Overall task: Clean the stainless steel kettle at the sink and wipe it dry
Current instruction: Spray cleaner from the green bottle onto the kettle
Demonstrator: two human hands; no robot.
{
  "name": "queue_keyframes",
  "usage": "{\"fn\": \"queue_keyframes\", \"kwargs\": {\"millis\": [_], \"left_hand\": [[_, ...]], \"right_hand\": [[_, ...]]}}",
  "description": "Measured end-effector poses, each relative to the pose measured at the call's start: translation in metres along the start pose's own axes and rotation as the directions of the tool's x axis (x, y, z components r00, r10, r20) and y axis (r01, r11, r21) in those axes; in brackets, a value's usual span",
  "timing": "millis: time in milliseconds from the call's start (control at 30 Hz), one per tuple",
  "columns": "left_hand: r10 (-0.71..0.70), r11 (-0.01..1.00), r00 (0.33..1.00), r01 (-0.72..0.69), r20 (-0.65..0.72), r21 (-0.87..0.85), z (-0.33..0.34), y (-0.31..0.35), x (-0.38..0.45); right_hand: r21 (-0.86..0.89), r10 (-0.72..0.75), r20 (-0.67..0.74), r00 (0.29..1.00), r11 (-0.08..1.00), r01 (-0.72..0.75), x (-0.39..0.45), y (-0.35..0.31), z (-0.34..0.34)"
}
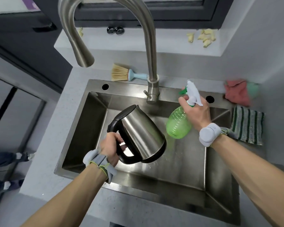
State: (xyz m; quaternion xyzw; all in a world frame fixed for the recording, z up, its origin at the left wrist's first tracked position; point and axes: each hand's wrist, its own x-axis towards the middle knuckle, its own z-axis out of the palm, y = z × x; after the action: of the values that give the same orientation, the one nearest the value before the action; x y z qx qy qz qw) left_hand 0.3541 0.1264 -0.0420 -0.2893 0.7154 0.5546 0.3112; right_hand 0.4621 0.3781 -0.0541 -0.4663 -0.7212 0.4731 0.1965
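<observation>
My left hand (111, 149) is curled into a fist around the kettle's handle (121, 145), fingers wrapped over the top of it and thumb tucked on the near side, with the forearm coming up bare from the lower left and a grey strap band on the wrist. My right hand (196, 112) is clamped round the neck of the spray bottle (179, 123), the index finger reaching out ahead of the other fingers toward the trigger and the bottle's body hanging below my palm. That arm comes in bare from the lower right, wrist bent a bit, also wearing a grey band.
</observation>
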Motion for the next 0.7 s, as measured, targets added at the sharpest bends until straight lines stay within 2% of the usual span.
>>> {"fn": "queue_keyframes", "kwargs": {"millis": [167, 267, 367, 500, 567, 633, 700], "left_hand": [[0.014, 0.999, 0.999, -0.012, 0.044, -0.036, -0.015, 0.000, -0.003], [0.019, 0.998, 0.997, -0.016, 0.072, -0.054, -0.026, 0.001, -0.004], [0.029, 0.998, 0.996, -0.024, 0.083, -0.059, -0.039, 0.006, -0.002], [0.047, 0.997, 0.991, -0.039, 0.123, -0.064, -0.059, 0.020, 0.007], [0.064, 0.997, 0.990, -0.057, 0.129, -0.060, -0.060, 0.025, 0.010], [0.071, 0.996, 0.987, -0.063, 0.141, -0.055, -0.069, 0.033, 0.017], [0.074, 0.996, 0.986, -0.065, 0.149, -0.062, -0.078, 0.041, 0.025]], "right_hand": [[-0.031, 0.034, 0.120, 0.992, 0.999, -0.030, -0.047, 0.009, 0.002], [-0.106, -0.030, 0.179, 0.983, 0.993, 0.049, -0.074, 0.002, 0.011], [-0.076, -0.106, 0.263, 0.959, 0.989, 0.130, -0.096, -0.011, 0.024], [0.046, -0.025, 0.327, 0.945, 0.999, 0.011, -0.116, -0.039, 0.052], [-0.070, -0.032, 0.345, 0.938, 0.996, 0.059, -0.118, -0.043, 0.059], [-0.273, -0.027, 0.457, 0.889, 0.947, 0.169, -0.126, -0.051, 0.072], [-0.271, -0.021, 0.533, 0.846, 0.943, 0.194, -0.135, -0.058, 0.085]]}}
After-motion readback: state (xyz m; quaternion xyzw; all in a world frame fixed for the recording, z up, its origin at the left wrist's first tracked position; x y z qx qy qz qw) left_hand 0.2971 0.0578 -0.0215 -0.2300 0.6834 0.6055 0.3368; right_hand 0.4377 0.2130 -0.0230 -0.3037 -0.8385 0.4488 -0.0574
